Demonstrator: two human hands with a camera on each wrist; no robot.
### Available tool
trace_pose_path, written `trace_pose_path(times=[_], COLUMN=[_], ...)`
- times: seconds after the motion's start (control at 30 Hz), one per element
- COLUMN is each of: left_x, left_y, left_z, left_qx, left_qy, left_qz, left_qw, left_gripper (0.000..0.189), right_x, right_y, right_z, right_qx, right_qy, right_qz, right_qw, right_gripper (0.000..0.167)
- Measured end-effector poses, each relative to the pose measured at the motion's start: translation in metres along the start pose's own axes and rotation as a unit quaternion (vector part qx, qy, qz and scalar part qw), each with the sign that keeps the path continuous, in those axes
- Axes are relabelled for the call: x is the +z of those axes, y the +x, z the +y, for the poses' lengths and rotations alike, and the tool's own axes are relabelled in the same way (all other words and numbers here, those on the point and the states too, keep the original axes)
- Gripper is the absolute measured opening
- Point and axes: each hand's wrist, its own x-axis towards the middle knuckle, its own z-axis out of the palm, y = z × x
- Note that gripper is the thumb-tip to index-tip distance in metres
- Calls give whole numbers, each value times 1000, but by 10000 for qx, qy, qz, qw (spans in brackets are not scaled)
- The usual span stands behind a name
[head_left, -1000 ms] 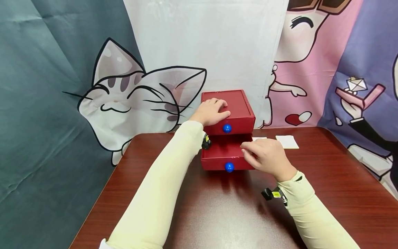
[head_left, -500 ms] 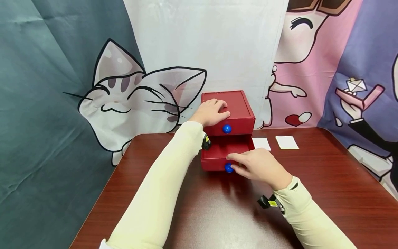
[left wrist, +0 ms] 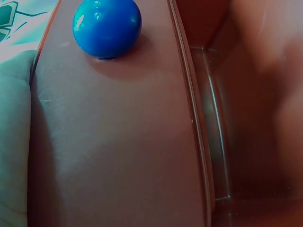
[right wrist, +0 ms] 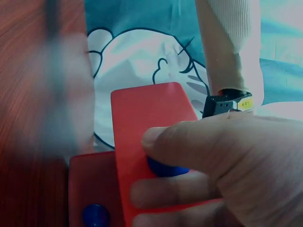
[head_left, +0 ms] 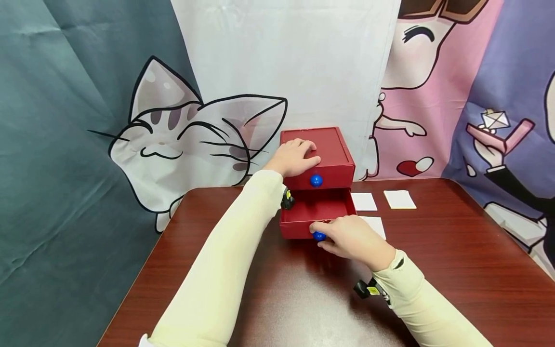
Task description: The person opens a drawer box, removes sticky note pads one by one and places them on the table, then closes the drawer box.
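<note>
A red two-drawer box (head_left: 331, 144) stands at the back of the table. Its upper drawer is closed and has a round blue knob (head_left: 316, 180), also large in the left wrist view. Below it, the lower drawer (head_left: 295, 230) is pulled out, and its visible inside holds nothing. My left hand (head_left: 291, 157) rests flat on the box's top left, fingers spread. My right hand (head_left: 353, 241) pinches the lower blue knob (head_left: 319, 236) between thumb and fingers. In the right wrist view the thumb and fingers partly hide that knob (right wrist: 165, 169).
Three white paper squares lie right of the box: one beside it (head_left: 363, 202), one farther right (head_left: 400, 199) and one (head_left: 373, 225) partly behind my right hand. The brown table (head_left: 208, 221) is glossy. A cartoon-printed backdrop (head_left: 329, 62) hangs close behind.
My right hand has moved left and down from the drawer's right side onto the lower knob, uncovering the paper squares. The left hand and the drawer have stayed put.
</note>
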Motion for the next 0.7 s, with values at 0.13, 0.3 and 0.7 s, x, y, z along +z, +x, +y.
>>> trace_pose_path(times=[0.13,0.3,0.7], left_x=[0,0,-1], left_y=[0,0,-1], left_z=[0,0,0], left_qx=[4,5,42], left_qy=[-2,-14,-55], left_qz=[-28,-12,11], left_qw=[10000,10000,10000], left_gripper=[47,47,46], right_x=[2,6,35], right_y=[0,1,6], right_z=[4,8,23], right_qx=[0,28,665], right_qy=[-39,-179,75], right_qz=[142,503,1001], right_qw=[9999,9986,9927], right_gripper=[30,26,32])
